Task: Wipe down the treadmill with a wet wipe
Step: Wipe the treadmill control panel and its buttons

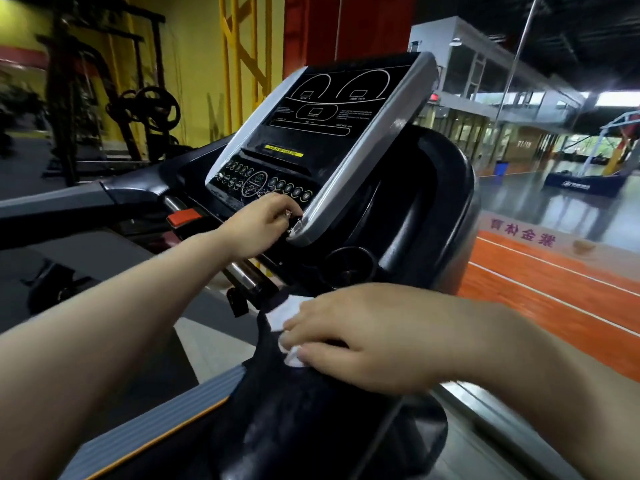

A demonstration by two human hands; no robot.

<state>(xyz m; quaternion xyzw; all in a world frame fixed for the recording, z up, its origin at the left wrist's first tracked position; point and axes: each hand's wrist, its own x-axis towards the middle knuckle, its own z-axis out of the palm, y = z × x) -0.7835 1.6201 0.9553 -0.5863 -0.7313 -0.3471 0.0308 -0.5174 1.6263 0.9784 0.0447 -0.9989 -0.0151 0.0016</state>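
Right hand, fingers flat, presses a wet wipe onto the treadmill's black handrail. At ten o'clock, left hand curls around the console's lower edge.

The treadmill console has a glossy black plastic face printed with thin white lines, framed by a smooth silver surround with a satin sheen. A yellow sticker lies flat on the black panel. The housing behind it is smooth, shiny black plastic that catches reflections. Polished chrome bars below the console gleam. A red plastic key looks matt. The wet wipe is a thin, white, crumpled cloth-like sheet on the dark matt handrail. The side rail is ribbed grey with an orange edge. The hall floor is glossy.
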